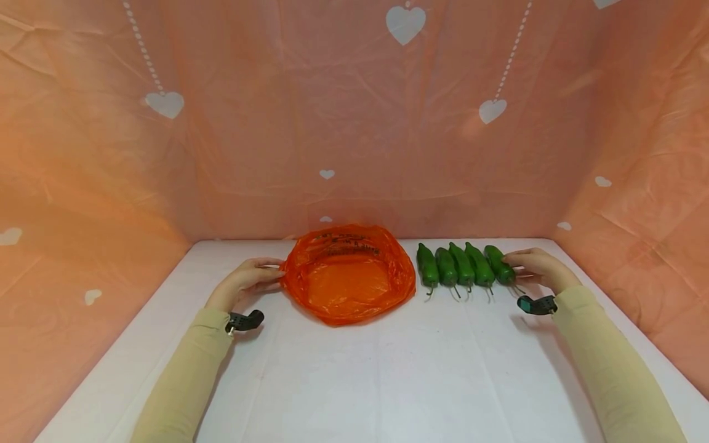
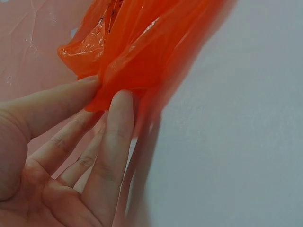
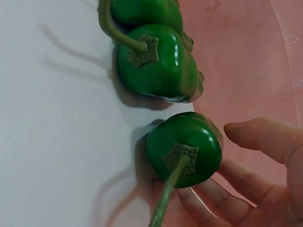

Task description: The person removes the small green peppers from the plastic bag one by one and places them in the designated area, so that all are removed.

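Observation:
An orange plastic bag (image 1: 349,314) stands with its mouth spread wide on the white table, dark handwriting on its far inner side. The left hand (image 1: 249,280) pinches the bag's left edge; in the left wrist view, thumb and a finger (image 2: 120,118) meet on the crumpled film. Right of the bag, several green peppers (image 1: 464,267) lie in a row, stems toward the person. At the right end of the row, the right hand (image 1: 540,267) reaches to the last pepper (image 3: 184,146). Its fingers are spread around that pepper, one fingertip right at its side, others partly hidden behind.
White cloth covers the table (image 1: 376,375). Behind it and on both sides hangs an orange-pink curtain (image 1: 354,123) with white hearts, close behind the bag and peppers. Each wrist wears a small black camera (image 1: 246,320).

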`<state>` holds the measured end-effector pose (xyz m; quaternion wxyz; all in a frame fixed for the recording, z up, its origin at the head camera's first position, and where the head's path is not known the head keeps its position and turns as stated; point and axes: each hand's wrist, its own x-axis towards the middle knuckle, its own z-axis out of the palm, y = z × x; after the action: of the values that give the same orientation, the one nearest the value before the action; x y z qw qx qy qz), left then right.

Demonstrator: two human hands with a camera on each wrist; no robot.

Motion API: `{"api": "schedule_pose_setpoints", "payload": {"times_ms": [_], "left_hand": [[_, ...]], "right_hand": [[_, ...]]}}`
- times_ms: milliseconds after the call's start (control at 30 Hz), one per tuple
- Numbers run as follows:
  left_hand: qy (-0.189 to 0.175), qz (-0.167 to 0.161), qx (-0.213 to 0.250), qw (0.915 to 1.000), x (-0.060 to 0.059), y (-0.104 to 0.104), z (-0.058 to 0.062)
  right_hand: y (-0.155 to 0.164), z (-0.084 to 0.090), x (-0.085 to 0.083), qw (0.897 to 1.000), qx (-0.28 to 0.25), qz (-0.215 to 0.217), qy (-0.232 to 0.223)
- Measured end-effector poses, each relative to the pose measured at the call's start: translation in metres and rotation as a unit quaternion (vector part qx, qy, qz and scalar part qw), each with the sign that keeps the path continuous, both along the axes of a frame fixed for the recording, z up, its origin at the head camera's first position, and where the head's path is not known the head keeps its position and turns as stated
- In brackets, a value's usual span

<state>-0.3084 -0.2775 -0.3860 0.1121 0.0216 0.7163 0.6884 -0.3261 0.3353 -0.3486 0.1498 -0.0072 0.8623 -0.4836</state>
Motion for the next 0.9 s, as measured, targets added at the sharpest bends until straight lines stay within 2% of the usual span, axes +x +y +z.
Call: {"api": "schedule_pose_setpoints", "payload": {"times_ms": [200, 300, 433, 500, 733, 833, 900], "left_hand": [[0.023, -0.013, 0.004, 0.9997, 0.006, 0.001, 0.005], [0.016, 0.001, 0.015, 0.9998, 0.012, 0.004, 0.009], [0.017, 0.001, 0.026, 0.9995, 0.016, 0.006, 0.014], [0.024, -0.007, 0.032, 0.9992, 0.017, 0.006, 0.015], [0.023, -0.002, 0.022, 0.9995, 0.017, 0.004, 0.016], [0.032, -0.028, 0.017, 0.9989, 0.012, 0.0, 0.015], [0.032, -0.03, 0.018, 0.9989, 0.011, -0.001, 0.015]], "right_hand": [[0.0, 0.001, 0.0, 1.0, 0.002, -0.01, 0.0], [-0.001, 0.0, 0.0, 1.0, 0.0, -0.016, -0.001], [-0.001, -0.001, 0.0, 1.0, 0.003, -0.012, -0.002], [0.0, -0.002, 0.0, 1.0, 0.003, -0.012, -0.004], [0.001, -0.002, 0.002, 1.0, 0.0, -0.028, -0.012], [0.001, -0.002, 0.001, 0.999, -0.002, -0.032, -0.013], [0.001, -0.003, 0.001, 0.999, -0.003, -0.032, -0.015]]}}
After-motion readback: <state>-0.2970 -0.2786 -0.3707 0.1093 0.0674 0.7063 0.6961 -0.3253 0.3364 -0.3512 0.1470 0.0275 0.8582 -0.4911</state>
